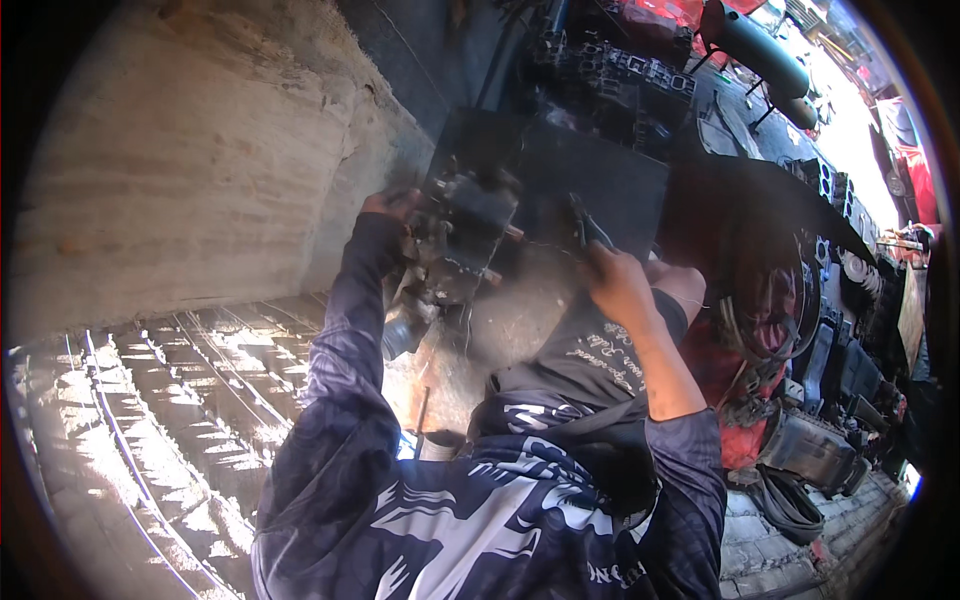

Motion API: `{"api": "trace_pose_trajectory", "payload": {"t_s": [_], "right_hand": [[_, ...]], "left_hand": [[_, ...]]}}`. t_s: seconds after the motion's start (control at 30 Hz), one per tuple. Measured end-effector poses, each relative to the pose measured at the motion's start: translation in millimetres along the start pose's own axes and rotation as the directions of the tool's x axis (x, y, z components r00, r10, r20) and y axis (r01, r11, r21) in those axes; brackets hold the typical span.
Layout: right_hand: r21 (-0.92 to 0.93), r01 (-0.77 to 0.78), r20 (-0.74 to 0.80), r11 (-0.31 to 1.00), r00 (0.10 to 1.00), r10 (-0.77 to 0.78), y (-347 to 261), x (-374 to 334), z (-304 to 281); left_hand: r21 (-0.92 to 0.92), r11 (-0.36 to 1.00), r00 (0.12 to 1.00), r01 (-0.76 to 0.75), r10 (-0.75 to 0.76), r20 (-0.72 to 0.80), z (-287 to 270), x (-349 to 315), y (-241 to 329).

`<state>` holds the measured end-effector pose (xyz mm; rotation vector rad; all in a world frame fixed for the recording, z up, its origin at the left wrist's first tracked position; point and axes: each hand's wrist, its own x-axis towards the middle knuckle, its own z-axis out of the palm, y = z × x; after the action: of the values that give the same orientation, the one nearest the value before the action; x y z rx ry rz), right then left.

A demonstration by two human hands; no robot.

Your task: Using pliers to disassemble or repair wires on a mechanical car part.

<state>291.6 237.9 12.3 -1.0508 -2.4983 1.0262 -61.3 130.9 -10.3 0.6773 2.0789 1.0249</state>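
My right hand [618,283] grasps dark pliers [594,232]; I can't tell whether my left hand [398,203] grips the blurred metal part [478,212]. White lettering marks the shirt [470,530] and shorts [575,345].

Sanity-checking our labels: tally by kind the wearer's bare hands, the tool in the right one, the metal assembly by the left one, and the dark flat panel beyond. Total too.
Bare hands: 2 (left hand, right hand)
Dark hand tool: 1
Metal assembly, blurred, counted as one: 1
Dark flat panel: 1
Total: 5
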Motion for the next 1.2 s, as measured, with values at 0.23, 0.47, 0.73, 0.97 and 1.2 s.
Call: {"api": "trace_pose_trajectory", "payload": {"t_s": [0.23,0.47,0.73,0.97,1.2], "right_hand": [[0.032,-0.001,-0.042,0.999,0.999,0.003,-9.1,-2.6,-2.7],[-0.025,-0.036,-0.064,0.999,0.997,0.034,-4.7,2.5,19.4],[0.037,-0.005,-0.068,0.999,0.998,0.008,-27.9,19.7,29.4],[-0.166,0.03,0.037,0.986,0.999,-0.024,-27.4,25.6,12.7],[-0.38,0.019,0.294,0.925,0.95,0.101,7.6,10.6,-48.1]], "left_hand": [[-0.057,0.998,0.995,0.009,-0.004,0.096,0.3,28.2,-5.9],[-0.266,0.962,0.996,0.066,-0.049,0.068,1.0,35.1,-25.6],[-0.247,0.965,0.993,0.092,-0.072,0.092,-13.9,49.1,-56.4],[-0.004,0.98,0.98,-0.197,0.197,-0.043,4.9,55.3,-61.6],[-0.061,0.981,0.978,-0.186,0.179,-0.104,2.6,50.8,-66.7]]}}
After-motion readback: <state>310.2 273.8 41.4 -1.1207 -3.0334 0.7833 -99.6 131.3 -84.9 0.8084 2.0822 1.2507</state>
